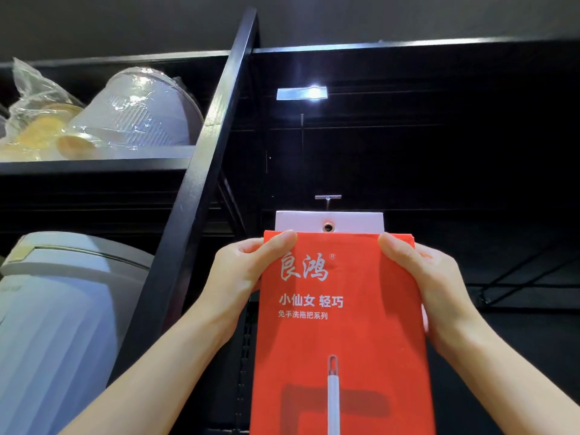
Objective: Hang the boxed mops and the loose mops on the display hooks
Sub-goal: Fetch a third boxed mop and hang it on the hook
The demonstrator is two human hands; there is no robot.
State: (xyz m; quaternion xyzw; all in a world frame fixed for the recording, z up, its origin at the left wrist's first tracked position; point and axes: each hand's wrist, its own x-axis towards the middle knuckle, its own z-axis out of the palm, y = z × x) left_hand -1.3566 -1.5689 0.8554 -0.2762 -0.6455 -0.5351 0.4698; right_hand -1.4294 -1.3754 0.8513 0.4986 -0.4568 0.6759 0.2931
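Note:
A tall red mop box [342,334] with white Chinese lettering fills the lower middle of the head view. Its white top tab [357,221] has a metal-ringed hole in the middle. My left hand [248,271] grips the box's upper left edge, thumb on the front. My right hand [423,277] grips the upper right edge the same way. A metal display hook [328,198] sticks out of the dark back panel just above the tab. The hole sits a little below the hook's tip.
A slanted black shelf upright [201,171] runs left of the box. Left of it, plastic-wrapped bowls [138,111] lie on an upper shelf and a white ribbed bin [56,324] stands below. A shiny price tag holder [302,93] hangs higher up.

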